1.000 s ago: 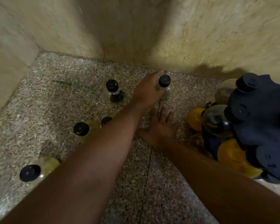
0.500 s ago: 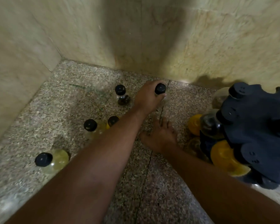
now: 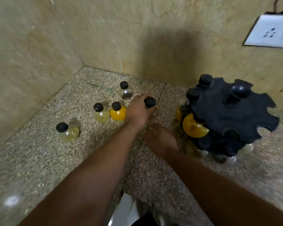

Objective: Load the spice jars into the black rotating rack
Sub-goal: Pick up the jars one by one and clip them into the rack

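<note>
As the frame is motion-blurred, I note fine detail only where it is legible. Farthest left of the rack, one pale jar stands alone on the speckled granite counter. Nearer the rack, a second pale jar and an orange jar stand side by side, with a dark-filled jar just behind them. Closer again, my left hand is curled round the held jar, with only its black cap showing above my fingers. I cannot tell whether it has left the counter. My right hand rests on the counter just beside the rack's base, holding nothing, fingers seemingly laid out loose. The rack is matt black, a scalloped disc with open notches round its rim. Some slots lower down are loaded, one with an orange-filled jar. Up and right of the rack, a white socket plate sits on the tan wall.

Judgement: the jars are round-bellied and clear, probably glass, so they would be smooth, breakable and modest in weight. The narrow neck under the stiff cap is the sound place to grip, and presumably the part that slides into a notch
</note>
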{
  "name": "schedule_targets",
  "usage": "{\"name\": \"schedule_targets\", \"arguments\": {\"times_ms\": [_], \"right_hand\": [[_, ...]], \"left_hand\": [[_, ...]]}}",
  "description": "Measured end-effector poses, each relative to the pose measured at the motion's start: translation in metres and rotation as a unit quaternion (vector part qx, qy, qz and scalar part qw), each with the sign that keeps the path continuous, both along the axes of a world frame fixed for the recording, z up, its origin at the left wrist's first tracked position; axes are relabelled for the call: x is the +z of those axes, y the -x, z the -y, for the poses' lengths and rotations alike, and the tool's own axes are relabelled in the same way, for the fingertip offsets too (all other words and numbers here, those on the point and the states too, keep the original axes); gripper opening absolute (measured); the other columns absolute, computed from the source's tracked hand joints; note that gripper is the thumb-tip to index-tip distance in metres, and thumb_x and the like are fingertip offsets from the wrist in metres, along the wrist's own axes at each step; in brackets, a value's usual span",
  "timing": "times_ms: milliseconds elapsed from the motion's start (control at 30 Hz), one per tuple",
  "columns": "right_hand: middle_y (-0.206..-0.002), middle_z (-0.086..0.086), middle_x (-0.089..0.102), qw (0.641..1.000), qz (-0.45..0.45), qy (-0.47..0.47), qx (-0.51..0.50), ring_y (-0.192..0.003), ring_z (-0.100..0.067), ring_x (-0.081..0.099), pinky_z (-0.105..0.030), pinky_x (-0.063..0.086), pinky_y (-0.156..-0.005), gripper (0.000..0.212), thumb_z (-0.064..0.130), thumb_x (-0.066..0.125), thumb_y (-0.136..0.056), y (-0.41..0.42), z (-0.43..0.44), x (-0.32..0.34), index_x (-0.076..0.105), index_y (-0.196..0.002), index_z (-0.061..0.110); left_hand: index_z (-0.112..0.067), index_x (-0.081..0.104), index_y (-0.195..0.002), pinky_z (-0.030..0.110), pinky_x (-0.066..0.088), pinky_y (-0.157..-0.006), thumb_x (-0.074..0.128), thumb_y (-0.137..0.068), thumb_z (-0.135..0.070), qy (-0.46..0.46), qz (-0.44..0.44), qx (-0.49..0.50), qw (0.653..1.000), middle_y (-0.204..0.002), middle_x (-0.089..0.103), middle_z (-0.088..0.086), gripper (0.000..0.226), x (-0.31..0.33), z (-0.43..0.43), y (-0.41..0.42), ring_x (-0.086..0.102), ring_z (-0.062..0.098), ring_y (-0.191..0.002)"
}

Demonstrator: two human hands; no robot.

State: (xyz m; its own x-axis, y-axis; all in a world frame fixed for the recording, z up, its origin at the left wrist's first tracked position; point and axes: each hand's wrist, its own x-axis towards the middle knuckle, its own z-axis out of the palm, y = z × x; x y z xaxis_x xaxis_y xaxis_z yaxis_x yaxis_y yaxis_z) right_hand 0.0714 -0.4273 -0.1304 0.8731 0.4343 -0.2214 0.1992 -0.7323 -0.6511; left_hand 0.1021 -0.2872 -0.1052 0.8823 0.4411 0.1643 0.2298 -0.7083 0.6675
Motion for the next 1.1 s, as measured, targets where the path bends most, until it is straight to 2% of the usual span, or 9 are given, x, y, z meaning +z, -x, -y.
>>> {"name": "schedule_targets", "arguments": {"times_ms": [133,233,367,500,633,733,867,967,1100], "right_hand": [[-0.113,0.001,0.072,0.997,-0.002,-0.033,-0.070,-0.103,-0.026,0.066,-0.035,0.052,-0.083,0.034,0.045,0.058,-0.090,0.029,0.046,0.016,0.067,-0.119,0.030],[-0.086,0.005,0.072,0.985,0.008,-0.112,-0.134,-0.086,-0.023,0.066,-0.032,0.049,-0.070,0.020,0.041,0.058,-0.091,0.044,0.082,0.022,0.071,-0.092,0.026],[-0.065,0.006,0.062,0.951,-0.012,-0.218,-0.219,-0.068,-0.017,0.059,-0.030,0.043,-0.060,0.042,0.051,0.054,-0.095,0.052,0.129,0.035,0.063,-0.069,0.019],[-0.077,-0.003,0.073,0.884,-0.050,-0.343,-0.314,-0.081,-0.023,0.070,-0.041,0.055,-0.072,0.047,0.054,0.054,-0.096,0.052,0.160,0.049,0.073,-0.078,0.015],[-0.092,-0.003,0.075,0.821,-0.103,-0.423,-0.370,-0.085,-0.019,0.070,-0.033,0.051,-0.068,0.042,0.051,0.054,-0.098,0.040,0.190,0.060,0.074,-0.097,0.014],[-0.094,-0.005,0.076,0.820,-0.117,-0.425,-0.366,-0.071,-0.019,0.065,-0.032,0.050,-0.064,0.041,0.047,0.056,-0.098,0.023,0.209,0.068,0.073,-0.102,0.010],[-0.069,-0.011,0.068,0.826,-0.111,-0.408,-0.374,-0.059,-0.023,0.060,-0.029,0.046,-0.051,0.033,0.039,0.063,-0.096,0.002,0.220,0.082,0.073,-0.086,0.009],[-0.058,-0.007,0.062,0.831,-0.109,-0.401,-0.371,-0.045,-0.014,0.057,-0.018,0.040,-0.038,0.021,0.027,0.065,-0.096,-0.008,0.224,0.086,0.074,-0.088,0.010],[-0.059,0.001,0.064,0.848,-0.124,-0.390,-0.338,-0.041,-0.004,0.056,-0.019,0.040,-0.036,0.018,0.025,0.066,-0.097,-0.014,0.223,0.081,0.075,-0.090,0.011]], "left_hand": [[-0.028,0.069,-0.117,0.036,0.055,-0.087,0.081,-0.076,-0.039,0.005,0.008,0.034,0.999,-0.111,0.070,-0.002,0.044,0.006,0.035,0.046,0.065,0.018,-0.101],[-0.028,0.067,-0.122,0.035,0.055,-0.087,0.082,-0.076,-0.043,0.010,0.007,0.044,0.999,-0.114,0.069,-0.005,0.051,0.007,0.067,0.071,0.064,0.016,-0.103],[-0.027,0.064,-0.127,0.030,0.054,-0.092,0.085,-0.073,-0.048,0.054,0.007,0.042,0.998,-0.120,0.066,-0.011,0.062,0.010,0.115,0.096,0.062,0.011,-0.107],[-0.029,0.070,-0.113,0.032,0.057,-0.088,0.086,-0.070,-0.051,0.066,0.023,0.009,0.997,-0.112,0.070,-0.013,0.051,0.015,0.151,0.108,0.064,0.007,-0.100],[-0.030,0.070,-0.109,0.031,0.057,-0.083,0.081,-0.066,-0.061,0.049,0.036,-0.047,0.997,-0.104,0.069,-0.017,0.054,0.026,0.179,0.106,0.064,0.002,-0.093],[-0.030,0.069,-0.111,0.028,0.054,-0.087,0.081,-0.069,-0.056,0.028,0.047,-0.088,0.995,-0.106,0.064,-0.017,0.051,0.040,0.196,0.096,0.060,0.002,-0.096],[-0.031,0.067,-0.116,0.027,0.053,-0.092,0.082,-0.072,-0.052,0.026,0.038,-0.110,0.993,-0.107,0.054,-0.015,0.051,0.054,0.209,0.076,0.057,0.004,-0.099],[-0.028,0.066,-0.121,0.032,0.053,-0.094,0.080,-0.075,-0.052,0.017,0.028,-0.128,0.991,-0.110,0.052,-0.012,0.054,0.057,0.215,0.062,0.058,0.007,-0.102],[-0.024,0.060,-0.128,0.034,0.053,-0.095,0.076,-0.083,-0.047,-0.009,0.005,-0.147,0.989,-0.116,0.050,-0.007,0.053,0.059,0.219,0.052,0.057,0.012,-0.106]]}}
